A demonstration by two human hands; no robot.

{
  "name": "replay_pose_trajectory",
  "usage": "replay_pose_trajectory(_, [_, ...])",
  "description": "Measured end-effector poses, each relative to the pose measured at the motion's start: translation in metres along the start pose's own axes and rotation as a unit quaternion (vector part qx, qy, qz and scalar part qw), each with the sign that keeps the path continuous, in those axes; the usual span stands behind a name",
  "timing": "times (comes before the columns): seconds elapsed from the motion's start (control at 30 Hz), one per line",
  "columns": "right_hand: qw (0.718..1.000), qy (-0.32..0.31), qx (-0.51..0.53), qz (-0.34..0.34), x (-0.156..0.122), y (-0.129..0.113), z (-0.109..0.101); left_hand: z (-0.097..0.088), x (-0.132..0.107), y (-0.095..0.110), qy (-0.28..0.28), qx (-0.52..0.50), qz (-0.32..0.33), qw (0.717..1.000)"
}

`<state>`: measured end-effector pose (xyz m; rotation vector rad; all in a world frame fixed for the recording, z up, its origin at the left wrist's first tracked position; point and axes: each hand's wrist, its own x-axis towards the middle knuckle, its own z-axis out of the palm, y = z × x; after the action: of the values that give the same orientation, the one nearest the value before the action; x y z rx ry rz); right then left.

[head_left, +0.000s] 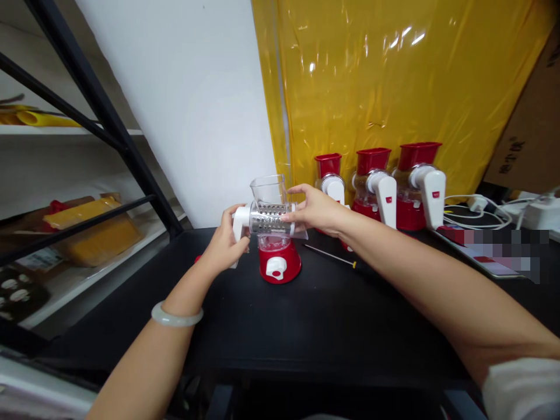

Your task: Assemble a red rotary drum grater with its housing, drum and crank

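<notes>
A rotary grater (273, 233) with a red base, a clear hopper and a perforated steel drum stands on the black table (306, 326). My left hand (225, 242) is closed round the white crank handle at the drum's left end. My right hand (312, 210) grips the right side of the clear housing by the drum, fingers curled on it. A pale bangle (177, 316) sits on my left wrist.
Three more red-and-white graters (380, 186) stand in a row at the back right before a yellow plastic sheet. A thin screwdriver (330, 255) lies behind my right arm. White cables (476, 213) lie far right. A black metal shelf frame (109, 128) with yellow packages stands left.
</notes>
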<state>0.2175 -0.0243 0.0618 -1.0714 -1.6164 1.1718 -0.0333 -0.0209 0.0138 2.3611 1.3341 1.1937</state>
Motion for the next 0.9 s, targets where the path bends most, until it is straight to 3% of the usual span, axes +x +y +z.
replay_pose_trajectory(0.27, [0.998, -0.013, 0.064, 0.021, -0.003, -0.003, 0.0, 0.003, 0.0, -0.002, -0.02, -0.034, -0.015, 0.999])
replay_pose_trajectory(0.5, [0.996, -0.042, 0.071, 0.024, 0.0, -0.002, -0.006, -0.017, -0.011, 0.008, -0.084, 0.074, -0.019, 0.994])
replay_pose_trajectory(0.57, [0.997, -0.049, 0.06, 0.024, 0.0, -0.003, -0.008, -0.027, -0.022, 0.01, -0.168, 0.158, -0.045, 0.972])
replay_pose_trajectory(0.63, [0.997, -0.059, 0.048, 0.024, 0.001, -0.004, -0.011, -0.039, -0.033, 0.012, -0.241, 0.28, -0.057, 0.927])
replay_pose_trajectory(0.77, [0.996, -0.089, -0.027, -0.001, 0.004, -0.003, -0.019, -0.065, -0.052, 0.028, -0.263, 0.444, -0.018, 0.857])
replay_pose_trajectory(0.9, [0.984, -0.09, -0.144, -0.047, 0.009, -0.001, -0.027, -0.097, -0.054, 0.07, -0.263, 0.492, -0.028, 0.829])
